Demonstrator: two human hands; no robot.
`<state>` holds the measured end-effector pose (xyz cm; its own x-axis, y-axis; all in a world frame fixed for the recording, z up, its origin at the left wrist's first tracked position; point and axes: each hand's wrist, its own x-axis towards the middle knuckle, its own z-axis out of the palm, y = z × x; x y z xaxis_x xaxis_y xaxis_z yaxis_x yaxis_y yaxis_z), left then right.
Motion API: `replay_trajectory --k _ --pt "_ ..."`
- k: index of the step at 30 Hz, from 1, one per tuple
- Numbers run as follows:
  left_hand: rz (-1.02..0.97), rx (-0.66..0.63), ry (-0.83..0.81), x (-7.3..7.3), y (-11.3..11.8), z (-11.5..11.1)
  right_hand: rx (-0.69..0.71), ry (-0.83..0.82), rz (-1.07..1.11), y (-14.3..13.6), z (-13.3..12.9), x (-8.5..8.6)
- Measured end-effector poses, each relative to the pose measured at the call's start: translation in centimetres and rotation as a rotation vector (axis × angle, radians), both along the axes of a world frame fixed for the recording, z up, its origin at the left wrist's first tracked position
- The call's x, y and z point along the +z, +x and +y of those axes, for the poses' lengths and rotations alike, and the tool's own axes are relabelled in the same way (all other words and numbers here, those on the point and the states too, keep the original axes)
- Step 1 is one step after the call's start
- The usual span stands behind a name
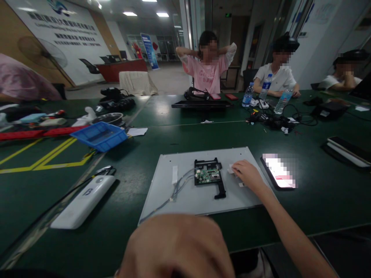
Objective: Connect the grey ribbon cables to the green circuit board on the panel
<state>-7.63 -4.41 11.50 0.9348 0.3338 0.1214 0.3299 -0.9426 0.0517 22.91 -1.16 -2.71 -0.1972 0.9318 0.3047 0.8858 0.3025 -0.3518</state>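
A black frame with a green circuit board (pixel 208 174) lies on a white panel (pixel 185 202), with grey cables (pixel 174 193) running from its left side toward the near edge. My right hand (pixel 246 173) is at the panel's right part, its fingers pinched on a small white piece (pixel 231 169) beside the board. Another small white piece (pixel 241 185) lies just below those fingers. Large and blurred, my left hand (pixel 176 247) is close to the camera at the bottom centre, over the panel's near edge; its fingers are hidden. A white strip (pixel 174 175) lies left of the board.
A lit phone (pixel 279 172) lies right of the panel. To the left are a white power bank (pixel 85 202) with a cable and a blue tray (pixel 101 136). A monitor (pixel 203 104), bottles (pixel 283 101) and cables stand farther back. Several people sit around the table.
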Motion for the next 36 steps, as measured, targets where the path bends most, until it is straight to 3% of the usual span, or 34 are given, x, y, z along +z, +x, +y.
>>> replay_trajectory --k 1,3,5,7,10,13,21,28,36 --pt "-0.043 0.015 -0.09 0.1 0.8 1.0 0.002 -0.001 -0.018 -0.1 0.0 0.1" --pt "-0.198 0.169 -0.259 -0.9 2.7 3.4 -0.005 -0.006 -0.046 -0.1 0.1 0.1" --pt "-0.358 0.449 -0.281 -3.2 4.3 5.7 -0.018 -0.011 -0.055 -0.1 0.1 0.0" --pt "-0.403 0.636 -0.247 -6.1 4.8 7.4 -0.032 -0.011 -0.039 -0.1 0.1 -0.2" --pt "-0.388 0.702 -0.23 -9.7 4.0 8.5 -0.066 0.027 0.021 0.0 0.2 -0.2" --pt "-0.359 0.659 -0.266 -11.7 2.8 8.8 -0.097 0.083 0.072 -0.5 0.8 0.5" --pt "-0.374 0.646 -0.29 -13.8 2.2 9.6 0.014 0.069 0.01 -6.1 5.4 3.3" --pt "-0.396 0.657 -0.302 -14.1 2.1 9.6 0.07 0.015 -0.094 -10.8 7.6 2.8" --pt "-0.396 0.673 -0.316 -14.2 2.0 9.7 0.075 -0.071 -0.109 -11.5 7.7 2.1"
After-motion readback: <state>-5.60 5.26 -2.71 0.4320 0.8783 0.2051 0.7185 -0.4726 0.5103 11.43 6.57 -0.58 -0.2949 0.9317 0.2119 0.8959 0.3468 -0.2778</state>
